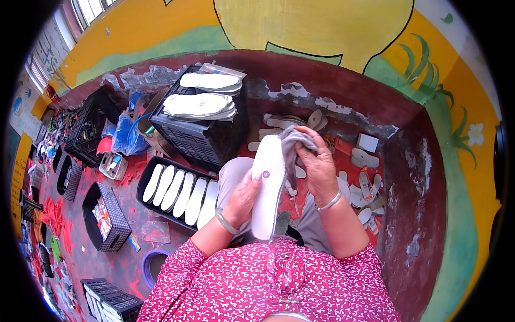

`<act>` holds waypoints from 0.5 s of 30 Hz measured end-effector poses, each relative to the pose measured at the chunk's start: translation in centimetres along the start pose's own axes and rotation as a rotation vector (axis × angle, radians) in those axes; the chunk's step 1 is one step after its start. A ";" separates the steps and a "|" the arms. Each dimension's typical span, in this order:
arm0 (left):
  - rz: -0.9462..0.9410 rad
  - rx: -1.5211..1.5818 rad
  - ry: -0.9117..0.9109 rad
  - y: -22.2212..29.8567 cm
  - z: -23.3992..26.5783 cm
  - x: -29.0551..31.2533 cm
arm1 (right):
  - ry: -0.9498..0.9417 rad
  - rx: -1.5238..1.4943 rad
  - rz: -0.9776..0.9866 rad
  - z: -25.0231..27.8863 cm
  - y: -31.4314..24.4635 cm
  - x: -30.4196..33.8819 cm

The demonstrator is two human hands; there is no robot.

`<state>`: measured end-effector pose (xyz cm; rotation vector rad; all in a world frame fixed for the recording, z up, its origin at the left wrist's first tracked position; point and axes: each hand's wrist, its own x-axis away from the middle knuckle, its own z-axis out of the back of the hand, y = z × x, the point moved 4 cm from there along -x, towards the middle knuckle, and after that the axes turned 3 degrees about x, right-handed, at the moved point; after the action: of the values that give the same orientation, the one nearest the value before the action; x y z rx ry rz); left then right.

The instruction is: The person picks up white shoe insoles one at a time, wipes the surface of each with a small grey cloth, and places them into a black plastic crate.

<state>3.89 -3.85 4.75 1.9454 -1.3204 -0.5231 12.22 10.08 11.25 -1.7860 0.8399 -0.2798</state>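
Note:
A long white insole [267,204] with a small round purple mark stands nearly upright before my chest. My left hand [242,197] is closed on its left edge, thumb lying on the white face. In my right hand [320,167] a grey cloth [292,144] is pinched, its folds touching the insole's upper end. To the left of my knees, a long black bin [140,194] holds a row of several white insoles [185,193]. Behind that bin, stacks of white insoles [198,105] lie on top of an upturned black plastic crate [185,140].
Loose insoles and small boxes lie on the red-stained floor to the right, near a white box [367,142]. Left are a checked basket [113,228], a purple-rimmed bucket [147,268], a small white basket [113,166] and blue plastic bags [129,134]. A painted wall [322,75] curves behind.

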 end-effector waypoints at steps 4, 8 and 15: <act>-0.022 -0.001 -0.019 0.0 0.6 -0.3 | -0.054 0.392 0.121 -0.4 0.5 0.0; -0.061 0.005 0.023 0.2 0.7 -0.2 | -0.072 0.349 -0.004 -0.4 1.5 0.1; -0.095 0.062 0.077 -0.2 0.9 -0.3 | -0.104 0.648 0.125 -0.7 2.8 1.5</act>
<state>3.28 -3.78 4.01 2.0665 -1.2133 -0.4528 11.80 8.12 8.72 -1.1303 0.6813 -0.3289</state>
